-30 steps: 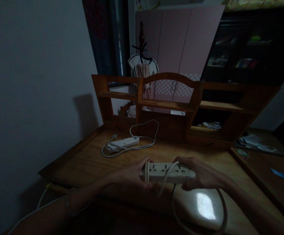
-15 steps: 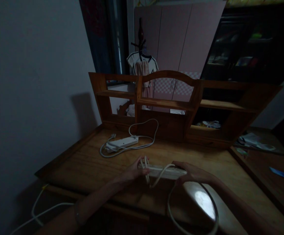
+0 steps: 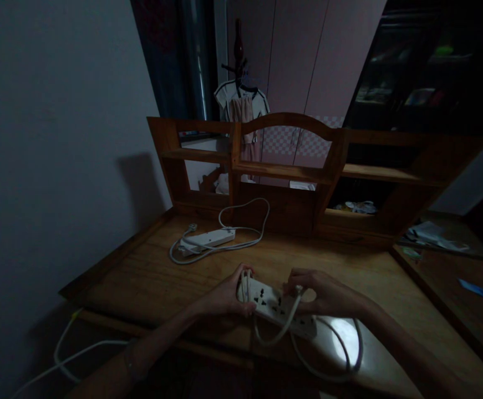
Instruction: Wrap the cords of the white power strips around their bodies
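Note:
A white power strip [image 3: 269,302] is held above the front of the wooden desk, its socket face turned up toward me. My left hand [image 3: 235,293] is closed around its left end, where turns of the white cord [image 3: 244,285] are wrapped. Over the strip's middle, my right hand [image 3: 320,293] pinches a stretch of the cord between thumb and fingers. From there the cord droops in a loop below the strip, and another loop hangs to the right under my right forearm. The strip's right end is partly hidden behind my right hand.
A second white power strip [image 3: 208,241] lies at the back left of the desk [image 3: 141,282] with its grey cord [image 3: 262,227] looped around it. A wooden shelf unit [image 3: 283,172] stands along the back. Another white cord [image 3: 64,360] hangs at the lower left.
The power strip has turned so its sockets show and its right end dips lower. My right hand has left the strip's right end and now pinches the cord over its middle.

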